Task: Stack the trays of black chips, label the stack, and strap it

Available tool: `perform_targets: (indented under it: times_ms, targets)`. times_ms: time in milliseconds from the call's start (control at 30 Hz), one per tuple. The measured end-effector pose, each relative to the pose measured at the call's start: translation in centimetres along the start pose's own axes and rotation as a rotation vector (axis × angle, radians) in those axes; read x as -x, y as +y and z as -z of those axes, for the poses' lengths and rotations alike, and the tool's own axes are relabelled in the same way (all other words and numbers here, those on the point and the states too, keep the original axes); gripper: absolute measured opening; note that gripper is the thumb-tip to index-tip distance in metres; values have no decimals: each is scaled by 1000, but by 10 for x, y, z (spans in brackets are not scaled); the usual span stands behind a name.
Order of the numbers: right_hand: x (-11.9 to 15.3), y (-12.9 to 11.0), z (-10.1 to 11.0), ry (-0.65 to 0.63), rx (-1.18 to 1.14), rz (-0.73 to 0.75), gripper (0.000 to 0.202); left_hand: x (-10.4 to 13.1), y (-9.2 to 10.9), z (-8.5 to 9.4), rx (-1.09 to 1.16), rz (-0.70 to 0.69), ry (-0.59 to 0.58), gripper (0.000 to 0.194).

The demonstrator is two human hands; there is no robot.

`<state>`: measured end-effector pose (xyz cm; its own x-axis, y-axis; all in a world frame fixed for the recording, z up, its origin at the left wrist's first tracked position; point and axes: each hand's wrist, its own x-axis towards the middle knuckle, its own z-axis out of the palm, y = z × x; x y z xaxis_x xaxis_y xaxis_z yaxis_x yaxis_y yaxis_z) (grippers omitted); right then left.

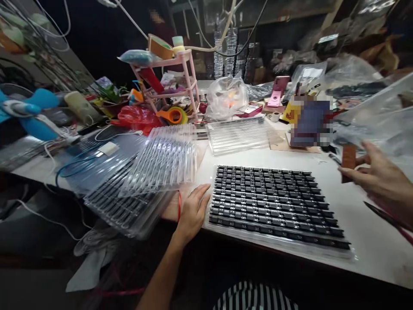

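Observation:
A clear plastic tray (350, 257) lies on the white table, filled with rows of small black parts (267, 202) that look like electronic modules. My left hand (193, 209) rests flat at the tray's left edge, fingers stretched out and holding nothing. To the right of the tray, my right hand (380, 174) is closed on a brown rectangular block (349, 162), pinched between thumb and fingers above the table. A small dark metallic piece shows beside the block; whether it joins the block I cannot tell. Dark scissors-like blades (382, 213) lie below my right hand.
Stacked clear trays (161, 159) lie left of my left hand, and another clear ribbed tray (238, 135) lies behind the filled one. Farther back stand a pink shelf rack (190, 82), a plastic bag (227, 97) and a pink phone stand (275, 98). A blue fan (29, 110) is at far left.

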<state>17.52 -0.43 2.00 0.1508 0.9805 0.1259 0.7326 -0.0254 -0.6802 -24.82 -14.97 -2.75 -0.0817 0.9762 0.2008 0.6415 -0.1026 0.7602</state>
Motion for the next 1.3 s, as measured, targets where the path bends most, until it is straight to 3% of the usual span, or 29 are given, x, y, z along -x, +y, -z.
perform_targets:
  times_ms: [67, 200, 267, 367, 533, 733, 867, 1300]
  targets:
    - [18, -42, -18, -296, -323, 13, 43, -10, -1, -3, 18, -64, 13, 32]
    - [45, -118, -72, -597, -576, -35, 36, -21, -2, -8, 33, -146, -19, 32]
    - [52, -141, -101, -719, -622, -28, 33, -20, -2, -8, 23, -172, -50, 35]
    - [54, -160, -136, -780, -643, 17, 25, -17, -3, -6, -39, -188, -99, 42]
    - [51, -173, -169, -758, -690, 38, 33, -14, -4, -8, -156, -200, -151, 45]
    - [47, -171, -186, -763, -684, 52, 58, -16, 0, -8, -196, -201, -164, 45]
    - [48, -167, -191, -762, -642, 85, 54, -16, 0, -7, -210, -203, -168, 45]
    - [47, -164, -189, -862, -797, -47, 43, -17, 8, -9, -370, -225, -167, 43]
